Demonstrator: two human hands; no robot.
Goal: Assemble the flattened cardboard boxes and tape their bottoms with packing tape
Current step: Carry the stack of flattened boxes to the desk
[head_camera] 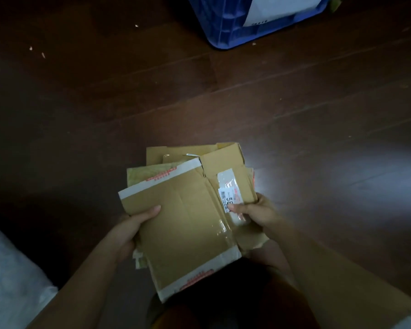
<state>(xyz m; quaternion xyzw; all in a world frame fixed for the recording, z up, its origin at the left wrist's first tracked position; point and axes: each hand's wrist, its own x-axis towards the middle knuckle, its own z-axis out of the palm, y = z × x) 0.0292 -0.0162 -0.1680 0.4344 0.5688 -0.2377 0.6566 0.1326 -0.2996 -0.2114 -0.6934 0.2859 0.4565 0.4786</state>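
Left hand (131, 226) gripped the left edge of the top flattened box (185, 224), thumb laid across its face, fingers curled beneath. Right hand (254, 210) pinched the right side of the same box, thumb on the shipping label (230, 198). Box held low over the dark wooden floor (294, 103), uppermost of a loose stack of flattened boxes (157, 162), white printed tape strips along two of its ends. Blue crate (226, 32) stood well apart at the far side. No packing tape visible. Step judged: separating one box from the stack for opening. Advice: lift the top piece clear of the rest, then push opposite creases inward so the sleeve squares up; old clear tape near the label might resist.
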